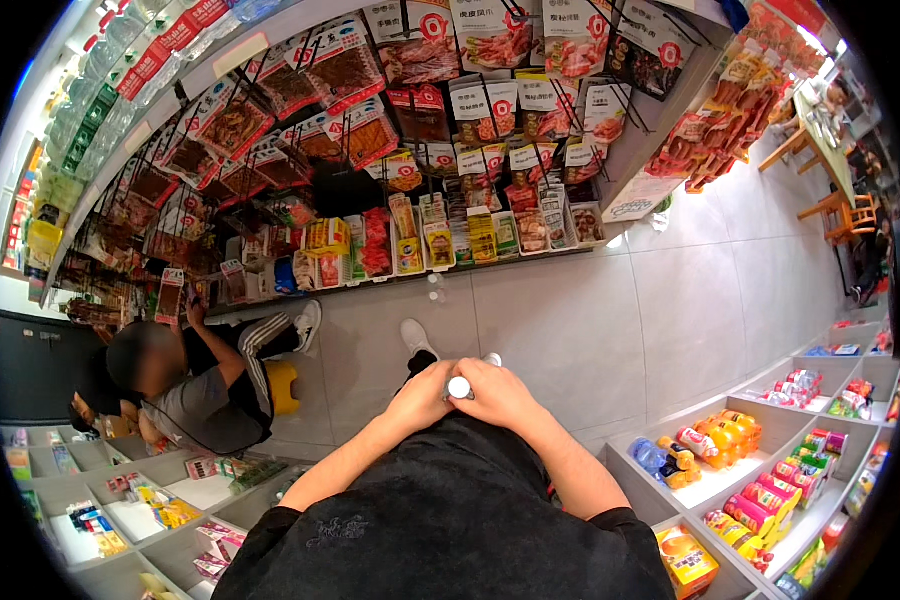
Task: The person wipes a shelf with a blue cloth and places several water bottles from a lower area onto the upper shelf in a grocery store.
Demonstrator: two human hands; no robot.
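In front of my waist, both hands are closed around a bottle with a white cap [459,387]. Its body is mostly hidden by my fingers and palms. My left hand [425,391] grips it from the left, and my right hand [497,393] wraps it from the right, so the fingers of the two meet at the far side. The cap points up toward me.
Ahead stands a long shelf [400,281] of hanging snack packets. A small clear object [436,288] lies by its base. At left a seated person [205,400] holds a packet [170,295]. Divided shelves with drinks [735,435] and cans stand at right.
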